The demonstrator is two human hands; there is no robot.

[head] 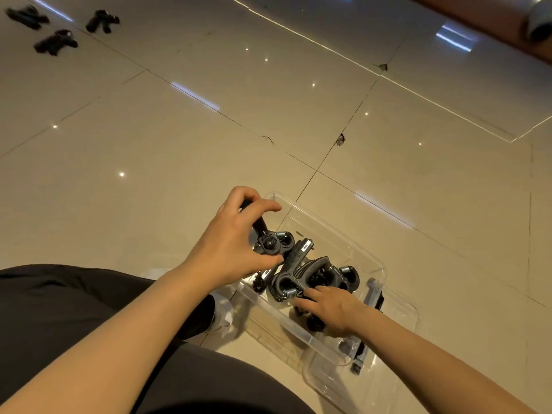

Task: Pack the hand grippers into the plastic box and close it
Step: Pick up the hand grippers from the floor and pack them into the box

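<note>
Nearest the camera, on the floor (209, 138) beside a dark-clad knee, the clear plastic box (337, 231) stands open, several hand grippers (301, 273) piled inside. The right hand (331, 309) presses flat fingers on that pile; the left hand (236, 240), fingers curled, grips another gripper (270, 243) at the box's left edge. Packing looks midway. Next, this one needs nesting low among the rest. Far left, three loose grippers (56, 25) wait on the floor, well apart from the box.
</note>
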